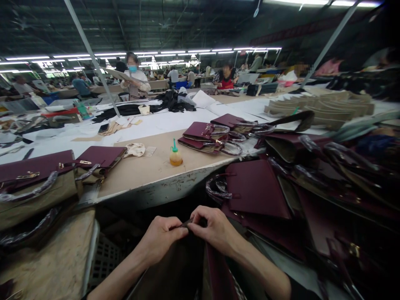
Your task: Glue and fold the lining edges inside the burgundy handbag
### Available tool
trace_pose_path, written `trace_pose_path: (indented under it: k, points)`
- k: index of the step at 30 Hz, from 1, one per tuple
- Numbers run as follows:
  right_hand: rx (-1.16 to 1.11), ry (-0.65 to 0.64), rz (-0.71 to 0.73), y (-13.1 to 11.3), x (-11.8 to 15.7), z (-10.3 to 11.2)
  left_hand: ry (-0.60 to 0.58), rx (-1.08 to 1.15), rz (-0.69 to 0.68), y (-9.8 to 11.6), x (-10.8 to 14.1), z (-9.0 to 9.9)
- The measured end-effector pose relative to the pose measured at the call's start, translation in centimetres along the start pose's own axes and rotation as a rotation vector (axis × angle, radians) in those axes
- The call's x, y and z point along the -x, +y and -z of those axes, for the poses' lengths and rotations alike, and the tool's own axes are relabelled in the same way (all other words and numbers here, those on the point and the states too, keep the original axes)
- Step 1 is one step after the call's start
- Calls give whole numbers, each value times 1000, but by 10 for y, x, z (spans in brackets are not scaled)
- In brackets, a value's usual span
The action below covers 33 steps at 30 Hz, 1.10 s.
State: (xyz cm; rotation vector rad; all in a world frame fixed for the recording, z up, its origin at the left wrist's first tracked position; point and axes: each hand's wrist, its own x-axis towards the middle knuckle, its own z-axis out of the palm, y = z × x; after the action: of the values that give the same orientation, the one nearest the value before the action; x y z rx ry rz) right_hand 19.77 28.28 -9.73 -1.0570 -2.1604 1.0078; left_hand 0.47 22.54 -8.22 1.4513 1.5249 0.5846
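Beyond maroon panel at bottom centre, pinches dark strip between thumb and fingers of left hand and right hand, lower middle, holding it slanted up rightward between both.

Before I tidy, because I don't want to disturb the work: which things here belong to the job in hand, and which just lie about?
Seemingly in the job:
dark piece, pinched by left hand and right hand
maroon material below them

Seemingly just lying about:
green-spouted bottle
cream cloth
dark phone-like object
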Motion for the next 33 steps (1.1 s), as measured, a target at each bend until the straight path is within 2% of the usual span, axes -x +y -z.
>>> trace_pose_path:
  k: [5, 7, 10, 12, 16, 19, 22, 24, 26, 28, 30, 33]
  points:
    - [-21, -1, 46, 1, -3, 3, -42, -132, -156, 9, -5, 2]
    - [-85, 27, 50, -5, 2, 11, -60, -160, -168, 8, -6, 4]
    - [-182, 190, -19, -23, 29, 19, -67, -149, -138, 7, -1, 5]
    - [-134, 239, -64, -35, 58, 16, -64, -137, -144, 9, 5, 3]
    - [93, 110, 19, -42, 118, -11, -35, -268, -229, 33, 26, 1]
    - [22, 84, -19, -40, 148, -13, -37, -444, -303, 63, 45, 14]
    - [-273, -85, -172, -51, 167, 18, -148, -601, -354, 96, 64, 43]
    - [-433, -248, -225, -65, 176, 47, -320, -650, -336, 113, 73, 65]
    - [-563, -372, -235, -76, 178, 71, -511, -648, -267, 120, 76, 81]
    - [-690, -503, -221, -78, 176, 81, -677, -589, -143, 113, 73, 85]
    - [-738, -586, -206, -68, 169, 76, -771, -495, -18, 94, 68, 79]
    - [-750, -506, -272, -40, 159, 54, -768, -349, 40, 57, 61, 62]
